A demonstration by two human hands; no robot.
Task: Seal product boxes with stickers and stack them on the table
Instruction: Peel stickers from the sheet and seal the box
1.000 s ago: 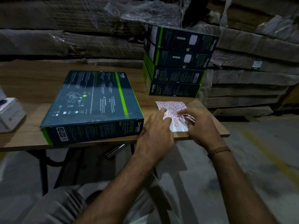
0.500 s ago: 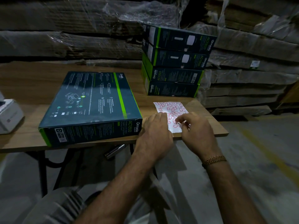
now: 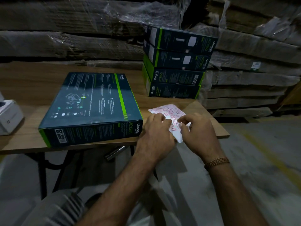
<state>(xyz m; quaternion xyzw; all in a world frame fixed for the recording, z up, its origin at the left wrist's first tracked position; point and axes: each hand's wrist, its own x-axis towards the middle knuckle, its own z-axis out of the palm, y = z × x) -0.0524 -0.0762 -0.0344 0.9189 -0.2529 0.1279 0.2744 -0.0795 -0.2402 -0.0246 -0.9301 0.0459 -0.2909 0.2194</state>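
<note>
While both hands cover it, sticker sheet [image 3: 167, 111] lies beside box [image 3: 91, 105].

Dim light; wooden table [image 3: 29, 141]; shrink-wrapped cardboard stacks [image 3: 73, 33] behind; grey concrete floor [image 3: 263, 160], yellow line [image 3: 275, 162].

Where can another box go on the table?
Bare wood lies behind the flat box, left of the stack of boxes. It's crowded near the front right, where both hands, left hand and right hand, work the sticker sheet.

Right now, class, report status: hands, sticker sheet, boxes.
Both hands, left and right, on white sheet of red stickers. Dark green-striped box lying flat, awaiting a sticker. Four stacked boxes behind. Nothing blocking.
</note>
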